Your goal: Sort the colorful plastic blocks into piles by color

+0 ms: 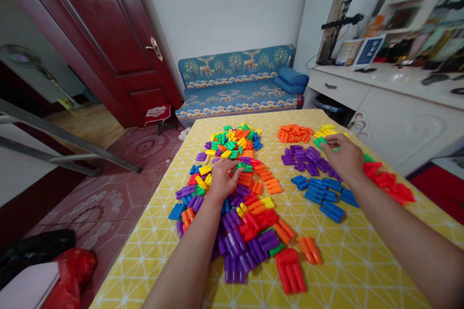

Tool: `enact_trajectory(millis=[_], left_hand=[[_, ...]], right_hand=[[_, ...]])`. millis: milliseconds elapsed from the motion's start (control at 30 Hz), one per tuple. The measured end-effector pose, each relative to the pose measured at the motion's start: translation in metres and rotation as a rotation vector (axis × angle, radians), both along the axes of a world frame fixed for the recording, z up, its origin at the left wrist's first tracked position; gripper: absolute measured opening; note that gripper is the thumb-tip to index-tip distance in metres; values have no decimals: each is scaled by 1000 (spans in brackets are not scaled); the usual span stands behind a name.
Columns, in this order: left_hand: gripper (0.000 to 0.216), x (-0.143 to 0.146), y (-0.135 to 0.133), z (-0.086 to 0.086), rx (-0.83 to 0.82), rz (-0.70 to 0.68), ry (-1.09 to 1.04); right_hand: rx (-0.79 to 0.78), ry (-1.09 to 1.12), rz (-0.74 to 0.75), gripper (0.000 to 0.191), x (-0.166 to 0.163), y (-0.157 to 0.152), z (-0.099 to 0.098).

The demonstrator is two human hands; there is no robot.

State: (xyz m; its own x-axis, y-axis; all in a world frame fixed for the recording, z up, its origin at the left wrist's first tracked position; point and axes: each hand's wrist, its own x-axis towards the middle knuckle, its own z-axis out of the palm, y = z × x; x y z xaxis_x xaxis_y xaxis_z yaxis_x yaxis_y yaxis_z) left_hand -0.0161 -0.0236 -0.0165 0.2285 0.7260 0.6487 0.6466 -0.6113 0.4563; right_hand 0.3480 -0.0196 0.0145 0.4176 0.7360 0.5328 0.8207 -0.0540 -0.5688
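My left hand [225,178] reaches into a large mixed heap of colourful plastic tube-shaped building blocks. Its thumb and fingers close on a green block [245,167] at the heap's right side. Farther right, my right hand [343,154] pinches another green block [320,142] at its fingertips, just above the table. More green [368,158] shows behind that hand, partly hidden. Around it lie single-colour groups: orange blocks [294,133], yellow blocks [325,130], purple blocks [308,158], blue blocks [322,192] and red blocks [387,182]. My right forearm passes between the blue and red groups.
A yellow patterned cloth [145,270] covers the table. Loose orange blocks [310,250] and red blocks [290,271] lie near its front. Beyond stand a blue patterned sofa [235,91] and a red door [105,34]. A white cabinet [402,120] is on the right.
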Motion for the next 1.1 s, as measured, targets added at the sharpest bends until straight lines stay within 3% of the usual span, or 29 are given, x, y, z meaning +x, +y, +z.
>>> enact_trajectory(millis=[100, 200, 400, 533, 633, 767, 900, 1033, 1100], left_hand=[[21, 0, 0, 0, -3, -1, -9], [21, 1, 0, 1, -3, 6, -13], [21, 1, -1, 2, -11, -2, -7], [19, 1, -1, 2, -14, -15, -22], [17, 2, -1, 0, -5, -38, -39], [22, 1, 0, -2, 11, -70, -44], [25, 1, 0, -2, -2, -97, -62], [36, 2, -4, 0, -40, -127, -103], [41, 2, -6, 1, -67, -150, -107]], right_hand=[[-163, -262, -112, 16, 50, 12, -8], [-228, -381, -106, 16, 73, 18, -17], [-170, -416, -10, 11, 85, 19, -31], [-102, -387, -19, 6, 78, 18, -28], [-14, -331, 65, 12, 48, 17, -17], [134, -135, 423, 15, -33, 4, -1], [40, 35, 762, 25, -121, -24, 2], [-89, 124, 864, 50, -171, -38, -7], [-96, 132, 840, 51, -183, -38, -12]])
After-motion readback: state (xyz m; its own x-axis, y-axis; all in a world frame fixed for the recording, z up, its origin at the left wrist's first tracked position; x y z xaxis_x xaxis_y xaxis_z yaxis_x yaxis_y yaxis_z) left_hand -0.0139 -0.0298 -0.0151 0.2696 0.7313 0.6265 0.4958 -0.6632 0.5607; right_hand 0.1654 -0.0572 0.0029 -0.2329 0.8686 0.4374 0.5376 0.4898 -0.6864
